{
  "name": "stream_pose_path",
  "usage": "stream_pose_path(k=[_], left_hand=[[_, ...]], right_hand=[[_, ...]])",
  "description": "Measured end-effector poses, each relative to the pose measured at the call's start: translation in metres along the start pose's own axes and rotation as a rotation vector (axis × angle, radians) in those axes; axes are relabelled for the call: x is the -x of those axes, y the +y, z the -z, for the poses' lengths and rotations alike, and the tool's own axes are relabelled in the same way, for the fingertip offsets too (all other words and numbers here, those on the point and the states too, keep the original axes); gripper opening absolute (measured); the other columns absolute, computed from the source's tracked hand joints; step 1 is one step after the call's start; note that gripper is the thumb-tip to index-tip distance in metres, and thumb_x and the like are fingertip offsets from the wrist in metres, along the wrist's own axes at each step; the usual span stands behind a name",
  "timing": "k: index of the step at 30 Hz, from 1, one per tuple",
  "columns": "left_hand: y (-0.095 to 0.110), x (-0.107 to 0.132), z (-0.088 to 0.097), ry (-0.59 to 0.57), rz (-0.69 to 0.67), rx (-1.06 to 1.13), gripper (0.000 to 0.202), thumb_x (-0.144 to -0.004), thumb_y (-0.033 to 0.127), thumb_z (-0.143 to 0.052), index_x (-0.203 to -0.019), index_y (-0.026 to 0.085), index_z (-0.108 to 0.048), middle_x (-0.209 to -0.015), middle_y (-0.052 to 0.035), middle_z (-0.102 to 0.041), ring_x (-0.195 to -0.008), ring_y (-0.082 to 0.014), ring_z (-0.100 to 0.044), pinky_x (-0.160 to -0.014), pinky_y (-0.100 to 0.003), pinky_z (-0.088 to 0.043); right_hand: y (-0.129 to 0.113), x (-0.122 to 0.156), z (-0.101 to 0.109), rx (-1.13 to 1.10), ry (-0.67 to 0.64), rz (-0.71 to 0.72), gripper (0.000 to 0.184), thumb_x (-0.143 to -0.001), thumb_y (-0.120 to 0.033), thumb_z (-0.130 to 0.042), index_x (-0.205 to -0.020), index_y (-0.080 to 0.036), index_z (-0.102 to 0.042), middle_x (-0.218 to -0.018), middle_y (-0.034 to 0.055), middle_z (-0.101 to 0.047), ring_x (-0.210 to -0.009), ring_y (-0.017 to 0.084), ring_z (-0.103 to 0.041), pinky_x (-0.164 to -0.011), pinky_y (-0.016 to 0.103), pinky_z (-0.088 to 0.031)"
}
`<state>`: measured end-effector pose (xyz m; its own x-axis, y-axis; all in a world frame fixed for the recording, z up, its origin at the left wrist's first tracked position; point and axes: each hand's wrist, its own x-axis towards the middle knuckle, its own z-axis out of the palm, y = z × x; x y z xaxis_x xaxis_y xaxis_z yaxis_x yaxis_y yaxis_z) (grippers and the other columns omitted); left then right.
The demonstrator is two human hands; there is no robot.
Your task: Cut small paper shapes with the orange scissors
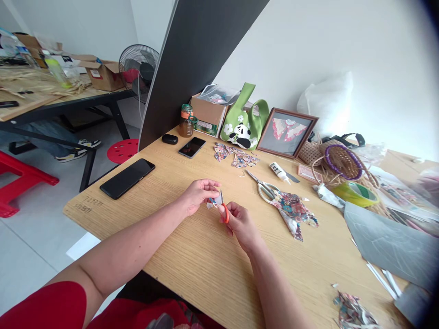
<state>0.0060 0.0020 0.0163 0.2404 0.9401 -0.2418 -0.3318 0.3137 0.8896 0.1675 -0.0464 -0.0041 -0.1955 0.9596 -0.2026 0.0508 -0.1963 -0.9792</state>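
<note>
My left hand (199, 194) pinches a small patterned paper piece (213, 203) just above the wooden table (192, 265). My right hand (242, 223) grips small orange-handled scissors (223, 208), their blades pointing up at the paper. Both hands meet near the table's middle. Larger white-handled scissors (265, 186) lie to the right, beside a floral paper sheet (295, 211). More floral cutouts (235, 156) lie farther back.
Two black phones (127, 177) (192, 147) and an earbud case (169, 139) lie at left. A jar (186, 121), box, panda bag (244, 123), framed picture (287, 132), glue bottle (279, 172), woven basket (345, 162) and tape roll (356, 194) line the back. Grey sheets lie right.
</note>
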Motion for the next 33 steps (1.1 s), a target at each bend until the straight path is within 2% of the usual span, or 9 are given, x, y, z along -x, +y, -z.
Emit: stream_pose_path(k=[8, 18, 21, 25, 27, 29, 33], left_hand=[[-0.002, 0.001, 0.001, -0.018, -0.012, -0.004, 0.034, -0.060, 0.010, -0.078, -0.093, 0.008, -0.068, -0.072, -0.0041, -0.062, -0.061, -0.0132, -0.059, -0.058, -0.025, -0.046], [0.000, 0.000, 0.000, -0.011, -0.001, 0.002, 0.032, -0.062, 0.006, -0.074, -0.093, 0.007, -0.067, -0.070, -0.0044, -0.063, -0.059, -0.0132, -0.059, -0.057, -0.024, -0.046], [0.001, -0.001, 0.001, 0.014, -0.006, 0.008, 0.029, -0.064, 0.004, -0.072, -0.093, 0.007, -0.067, -0.069, -0.0037, -0.062, -0.059, -0.0132, -0.059, -0.055, -0.024, -0.047], [0.004, -0.004, 0.005, 0.108, -0.047, 0.065, 0.028, -0.064, 0.002, -0.071, -0.091, 0.008, -0.067, -0.070, -0.0028, -0.061, -0.059, -0.0119, -0.059, -0.054, -0.022, -0.046], [0.005, -0.006, 0.008, 0.153, -0.057, 0.094, 0.027, -0.064, 0.003, -0.071, -0.090, 0.008, -0.067, -0.071, -0.0028, -0.061, -0.058, -0.0112, -0.058, -0.053, -0.021, -0.046], [0.006, -0.008, 0.010, 0.186, -0.061, 0.125, 0.027, -0.064, 0.004, -0.071, -0.090, 0.009, -0.066, -0.070, -0.0028, -0.062, -0.057, -0.0105, -0.057, -0.052, -0.020, -0.045], [0.006, -0.014, 0.016, 0.283, -0.079, 0.216, 0.029, -0.060, 0.003, -0.071, -0.088, 0.008, -0.065, -0.069, -0.0039, -0.063, -0.056, -0.0115, -0.058, -0.053, -0.021, -0.045]], right_hand=[[-0.003, 0.002, -0.001, 0.024, 0.011, 0.000, 0.052, -0.066, -0.066, -0.076, -0.066, -0.020, -0.051, -0.054, -0.0057, -0.051, -0.039, 0.007, -0.035, -0.036, 0.022, -0.025], [-0.003, 0.001, -0.002, 0.010, 0.037, 0.002, 0.051, -0.064, -0.062, -0.079, -0.064, -0.020, -0.049, -0.050, -0.0069, -0.049, -0.036, 0.006, -0.035, -0.035, 0.021, -0.024], [-0.006, 0.001, -0.002, -0.024, 0.094, 0.020, 0.053, -0.063, -0.064, -0.079, -0.064, -0.021, -0.048, -0.050, -0.0071, -0.049, -0.035, 0.006, -0.035, -0.035, 0.021, -0.024], [-0.006, -0.001, 0.002, -0.021, 0.256, 0.040, 0.054, -0.064, -0.068, -0.075, -0.069, -0.020, -0.050, -0.059, -0.0029, -0.057, -0.037, 0.007, -0.038, -0.035, 0.022, -0.027], [-0.002, -0.004, 0.005, 0.040, 0.308, 0.062, 0.052, -0.065, -0.068, -0.073, -0.070, -0.021, -0.051, -0.060, -0.0019, -0.057, -0.039, 0.008, -0.039, -0.037, 0.023, -0.029], [0.002, -0.007, 0.009, 0.197, 0.312, 0.091, 0.046, -0.069, -0.063, -0.071, -0.070, -0.022, -0.050, -0.058, -0.0027, -0.053, -0.043, 0.011, -0.041, -0.040, 0.024, -0.033], [0.006, -0.010, 0.015, 0.533, 0.268, 0.119, 0.024, -0.075, -0.041, -0.067, -0.070, -0.022, -0.053, -0.060, -0.0024, -0.054, -0.054, 0.014, -0.048, -0.052, 0.026, -0.036]])
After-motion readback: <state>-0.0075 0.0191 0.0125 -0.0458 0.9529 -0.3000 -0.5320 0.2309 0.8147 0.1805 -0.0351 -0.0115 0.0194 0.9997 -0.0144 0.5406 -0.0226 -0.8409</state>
